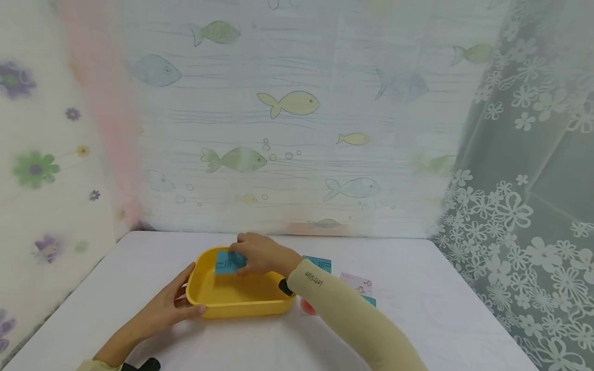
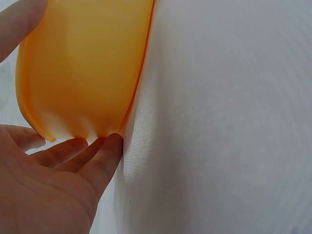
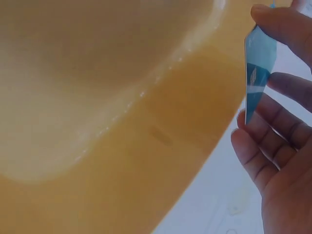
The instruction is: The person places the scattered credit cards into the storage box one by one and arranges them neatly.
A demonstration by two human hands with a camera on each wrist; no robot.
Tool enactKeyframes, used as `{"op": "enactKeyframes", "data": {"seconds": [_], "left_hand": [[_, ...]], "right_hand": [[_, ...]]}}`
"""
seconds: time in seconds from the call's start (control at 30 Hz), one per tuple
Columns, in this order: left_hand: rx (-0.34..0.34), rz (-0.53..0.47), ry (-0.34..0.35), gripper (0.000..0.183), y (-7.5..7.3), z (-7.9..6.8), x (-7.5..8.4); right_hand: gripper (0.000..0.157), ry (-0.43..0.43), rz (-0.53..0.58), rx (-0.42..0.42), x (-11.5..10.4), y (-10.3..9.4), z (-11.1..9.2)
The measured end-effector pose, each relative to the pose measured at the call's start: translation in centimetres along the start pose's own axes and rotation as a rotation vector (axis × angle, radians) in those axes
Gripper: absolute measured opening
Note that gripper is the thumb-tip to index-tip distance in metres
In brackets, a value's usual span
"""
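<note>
We record a screened-off table area: a white tabletop (image 1: 408, 304) lies under the left hand (image 1: 168, 301), a fish-printed sheet (image 1: 297, 175) hangs beyond the right hand (image 1: 263, 252), and flower-patterned sheets (image 1: 524, 211) flank both. We cannot establish whether the premises are a home or a studio.

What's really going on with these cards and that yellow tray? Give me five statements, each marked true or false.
1. The right hand grips a blue card. True.
2. The left hand holds the yellow tray at its left end. True.
3. The yellow tray is upside down. False: its open side faces up.
4. Every card is inside the yellow tray. False: other cards lie on the white table, to its right.
5. The backdrop shows fish. True.
</note>
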State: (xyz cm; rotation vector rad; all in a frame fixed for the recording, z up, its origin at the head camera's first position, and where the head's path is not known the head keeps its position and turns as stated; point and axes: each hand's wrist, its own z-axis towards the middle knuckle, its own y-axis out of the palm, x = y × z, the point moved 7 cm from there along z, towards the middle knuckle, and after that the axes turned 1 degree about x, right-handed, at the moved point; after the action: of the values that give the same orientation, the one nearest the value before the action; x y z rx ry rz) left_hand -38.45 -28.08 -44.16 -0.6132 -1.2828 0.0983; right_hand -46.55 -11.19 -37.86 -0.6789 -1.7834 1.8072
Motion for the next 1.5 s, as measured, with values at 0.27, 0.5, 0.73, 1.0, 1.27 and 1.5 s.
{"op": "enactKeyframes", "data": {"seconds": [0.27, 0.5, 0.73, 1.0, 1.27, 1.5], "left_hand": [[-0.003, -0.003, 0.025, 0.095, 0.1, -0.1, 0.0], [-0.002, 0.005, 0.011, 0.096, 0.0, 0.1, -0.2], [-0.004, 0.002, 0.018, 0.095, 0.2, -0.3, 0.2], [0.005, 0.011, 0.019, 0.095, 0.2, -0.6, 0.5], [0.013, -0.019, 0.026, 0.096, 0.8, -1.6, 1.2], [0.026, -0.004, 0.001, 0.098, 1.3, -2.4, 1.5]], "right_hand": [[0.058, -0.037, -0.01, -0.028, -0.8, 1.0, 0.3], [0.056, -0.026, -0.018, -0.094, -1.1, 2.2, 0.9], [0.054, -0.01, -0.012, -0.11, -1.3, 2.5, 1.0], [0.05, 0.026, -0.008, -0.137, -1.8, 2.9, 1.1], [0.051, 0.02, -0.037, -0.153, -2.5, 3.4, 0.6], [0.046, 0.015, -0.031, -0.164, -2.9, 3.9, 0.0]]}}
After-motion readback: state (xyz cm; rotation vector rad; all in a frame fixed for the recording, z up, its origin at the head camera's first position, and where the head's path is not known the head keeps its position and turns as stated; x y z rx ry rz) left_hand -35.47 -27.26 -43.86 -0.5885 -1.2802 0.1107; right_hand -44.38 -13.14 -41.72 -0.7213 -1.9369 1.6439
